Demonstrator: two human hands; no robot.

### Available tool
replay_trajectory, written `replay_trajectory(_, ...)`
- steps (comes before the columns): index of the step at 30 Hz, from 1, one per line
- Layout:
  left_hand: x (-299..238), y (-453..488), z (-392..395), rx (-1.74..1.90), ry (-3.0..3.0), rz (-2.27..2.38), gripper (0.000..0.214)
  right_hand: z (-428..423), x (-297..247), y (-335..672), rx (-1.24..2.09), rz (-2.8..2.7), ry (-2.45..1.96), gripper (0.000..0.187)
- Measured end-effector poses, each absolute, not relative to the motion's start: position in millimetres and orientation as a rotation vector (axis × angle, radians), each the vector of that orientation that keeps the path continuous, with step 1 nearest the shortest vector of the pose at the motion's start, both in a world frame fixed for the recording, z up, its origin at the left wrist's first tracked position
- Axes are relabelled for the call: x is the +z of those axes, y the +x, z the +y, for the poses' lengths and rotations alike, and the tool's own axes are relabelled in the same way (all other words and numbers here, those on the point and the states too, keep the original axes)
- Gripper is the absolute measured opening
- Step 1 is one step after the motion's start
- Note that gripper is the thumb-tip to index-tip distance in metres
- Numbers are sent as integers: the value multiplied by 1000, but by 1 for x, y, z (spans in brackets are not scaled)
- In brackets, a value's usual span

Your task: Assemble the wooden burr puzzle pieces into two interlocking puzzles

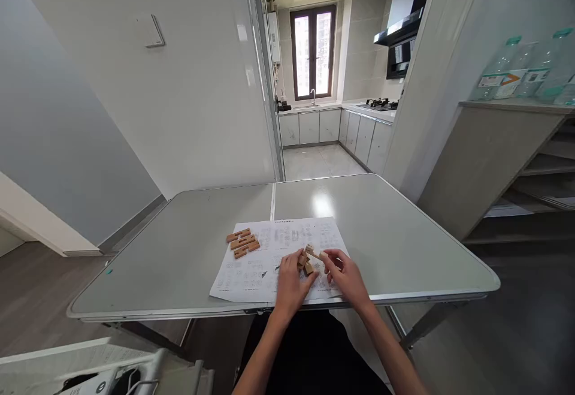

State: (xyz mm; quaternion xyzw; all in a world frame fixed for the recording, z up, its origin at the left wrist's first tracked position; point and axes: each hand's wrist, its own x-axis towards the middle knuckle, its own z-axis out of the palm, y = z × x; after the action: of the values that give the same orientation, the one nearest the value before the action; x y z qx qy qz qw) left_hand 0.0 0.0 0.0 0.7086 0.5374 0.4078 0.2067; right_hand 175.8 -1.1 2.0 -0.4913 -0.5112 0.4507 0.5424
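My left hand (pixel 291 284) and my right hand (pixel 344 275) are both closed on a small cluster of interlocked wooden puzzle pieces (pixel 308 258), held just above a printed instruction sheet (pixel 251 263). The left fingers pinch its lower left side. The right fingers grip one piece sticking out at the upper right. Three more notched wooden pieces (pixel 242 243) lie side by side at the sheet's upper left corner, well clear of both hands.
The sheet lies on a grey folding table (pixel 395 233) with a metal rim and a centre seam. A wooden shelf unit (pixel 503 161) with plastic bottles (pixel 525 71) stands at the right. Behind the table a doorway opens into a kitchen (pixel 332 131).
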Motion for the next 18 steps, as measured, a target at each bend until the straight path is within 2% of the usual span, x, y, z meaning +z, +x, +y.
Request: replay_trajectory(18,-2,-1,0,1147,2025,1477,66,4,-10,166,678,-1336,-1420,47)
